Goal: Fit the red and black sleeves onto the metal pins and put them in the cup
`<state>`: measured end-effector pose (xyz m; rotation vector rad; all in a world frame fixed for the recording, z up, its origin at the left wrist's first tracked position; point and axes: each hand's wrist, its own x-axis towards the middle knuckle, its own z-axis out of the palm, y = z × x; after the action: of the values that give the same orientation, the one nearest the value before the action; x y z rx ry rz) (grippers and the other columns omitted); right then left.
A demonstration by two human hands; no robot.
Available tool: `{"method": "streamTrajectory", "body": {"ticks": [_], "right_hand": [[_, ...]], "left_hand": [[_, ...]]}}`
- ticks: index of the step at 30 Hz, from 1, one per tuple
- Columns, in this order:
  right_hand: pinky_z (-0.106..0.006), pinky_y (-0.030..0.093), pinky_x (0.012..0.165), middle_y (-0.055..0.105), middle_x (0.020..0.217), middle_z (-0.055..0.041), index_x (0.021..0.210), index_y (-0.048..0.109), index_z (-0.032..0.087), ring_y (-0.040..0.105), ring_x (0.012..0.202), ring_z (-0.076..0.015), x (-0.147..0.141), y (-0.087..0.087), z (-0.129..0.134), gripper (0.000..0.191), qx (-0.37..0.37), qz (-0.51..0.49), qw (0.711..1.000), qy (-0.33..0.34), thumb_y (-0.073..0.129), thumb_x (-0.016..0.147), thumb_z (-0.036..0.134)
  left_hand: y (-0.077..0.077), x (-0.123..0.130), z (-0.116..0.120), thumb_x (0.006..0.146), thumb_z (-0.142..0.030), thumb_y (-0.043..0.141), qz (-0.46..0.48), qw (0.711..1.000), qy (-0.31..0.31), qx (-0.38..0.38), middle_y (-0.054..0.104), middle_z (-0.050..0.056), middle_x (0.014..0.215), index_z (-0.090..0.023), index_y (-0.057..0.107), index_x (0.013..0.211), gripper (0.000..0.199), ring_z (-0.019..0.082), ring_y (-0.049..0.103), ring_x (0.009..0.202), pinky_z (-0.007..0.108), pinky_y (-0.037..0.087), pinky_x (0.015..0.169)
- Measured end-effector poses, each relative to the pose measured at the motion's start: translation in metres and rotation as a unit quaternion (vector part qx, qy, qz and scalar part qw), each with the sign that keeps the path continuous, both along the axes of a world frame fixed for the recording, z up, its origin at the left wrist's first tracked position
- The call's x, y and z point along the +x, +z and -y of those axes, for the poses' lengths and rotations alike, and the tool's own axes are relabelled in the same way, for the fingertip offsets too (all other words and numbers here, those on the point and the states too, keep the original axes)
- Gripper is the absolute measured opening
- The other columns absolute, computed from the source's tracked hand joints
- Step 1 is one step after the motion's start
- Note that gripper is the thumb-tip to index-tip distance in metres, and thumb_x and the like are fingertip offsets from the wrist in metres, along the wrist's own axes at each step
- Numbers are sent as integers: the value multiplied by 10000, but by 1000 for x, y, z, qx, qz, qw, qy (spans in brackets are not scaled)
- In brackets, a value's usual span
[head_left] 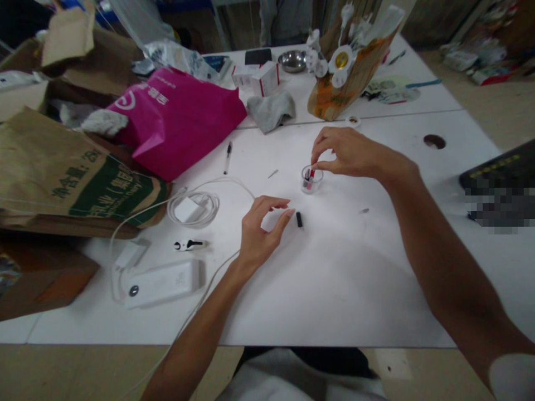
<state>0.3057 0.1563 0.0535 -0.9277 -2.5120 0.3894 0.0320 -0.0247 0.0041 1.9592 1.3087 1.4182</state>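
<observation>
My right hand (345, 150) reaches over a small clear cup (308, 190), thumb and fingers closed in a pinch at its rim. Just under the fingertips is a small red piece (312, 174), which they seem to grip. Other small dark and red pieces sit inside the cup; their kind is too small to make out. My left hand (264, 227) hovers low over the white table, thumb and forefinger curved with a gap between them and nothing held. Right beside its fingertips lies a short black cylinder (298, 219).
At left are a white power bank (163, 283), a coiled white cable (215, 207) with charger and small clippers (190, 245). Behind stand a pink bag (184, 122), a grey cloth (271, 109) and a brown paper bag (328, 100). A pen (228, 157) lies mid-table; a round hole (434, 142) is at right.
</observation>
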Motion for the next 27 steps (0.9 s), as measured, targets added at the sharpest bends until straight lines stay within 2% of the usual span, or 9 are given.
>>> {"method": "streamTrajectory", "body": {"ticks": [7, 18, 27], "right_hand": [[-482, 536, 1007, 803, 1109, -92, 978, 921, 272, 708, 1026, -304, -2, -1, 0, 145, -6, 0, 1000, 4, 856, 987, 401], [-458, 539, 997, 818, 1120, -83, 978, 926, 289, 708, 1056, -309, -1, -4, -1, 204, -15, 6, 1000, -1, 870, 990, 485], [-498, 532, 1053, 811, 1190, -103, 1041, 921, 281, 720, 1143, -357, -1, 5, 3, 275, -35, 43, 998, 0, 770, 1019, 509]], "left_hand": [[0, 0, 0, 1124, -383, 806, 2, 1000, -6, 5, 842, 66, 1045, -223, 817, 1174, 169, 217, 764, 995, 395, 630, 924], [1, 1, 1, 1118, -352, 816, 2, 1000, -14, 7, 842, 66, 1046, -221, 821, 1184, 148, 215, 769, 1002, 379, 625, 907], [1, 0, 1, 1104, -283, 831, 6, 1000, -24, 7, 838, 54, 1060, -218, 820, 1183, 103, 204, 760, 1018, 368, 609, 927]]}}
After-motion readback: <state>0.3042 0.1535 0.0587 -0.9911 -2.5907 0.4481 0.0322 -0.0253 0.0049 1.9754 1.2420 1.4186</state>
